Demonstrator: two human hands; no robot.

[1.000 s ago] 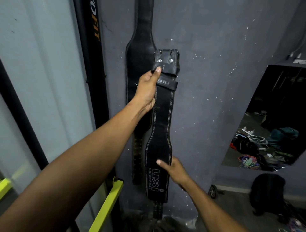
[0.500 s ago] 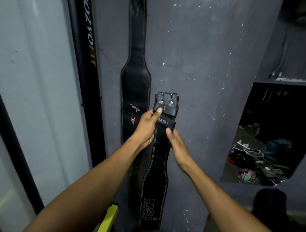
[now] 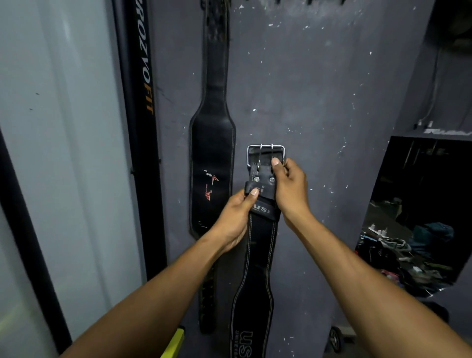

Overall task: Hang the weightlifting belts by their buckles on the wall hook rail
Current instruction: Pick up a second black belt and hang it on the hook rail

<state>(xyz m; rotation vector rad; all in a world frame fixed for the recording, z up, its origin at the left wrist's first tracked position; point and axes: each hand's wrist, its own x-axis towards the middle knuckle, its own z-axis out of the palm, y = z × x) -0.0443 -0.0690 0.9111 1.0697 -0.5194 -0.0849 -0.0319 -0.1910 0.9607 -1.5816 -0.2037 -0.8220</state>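
Observation:
I hold a black leather USI belt (image 3: 259, 258) upright against the grey wall. Its silver two-prong buckle (image 3: 265, 150) stands at the top, flipped open. My left hand (image 3: 236, 217) grips the belt just under the keeper loop, thumb on the front. My right hand (image 3: 287, 190) grips the belt's right edge by the rivets, thumb tip on the buckle's right prong. A second black belt (image 3: 212, 153) with a red logo hangs on the wall to the left, its top end at the frame's upper edge. Dark hook shapes (image 3: 293, 2) barely show at the top edge.
A black upright post (image 3: 143, 107) lettered in white and orange stands left of the hanging belt. A mirror (image 3: 419, 217) at the right reflects bags and clutter. A small wheel (image 3: 334, 339) sits on the floor low right; a yellow-green bar (image 3: 175, 343) pokes in below.
My right hand slid up the belt from its lower part to the buckle end. The buckle frame flipped up and now shows its silver bar. The view tilted upward.

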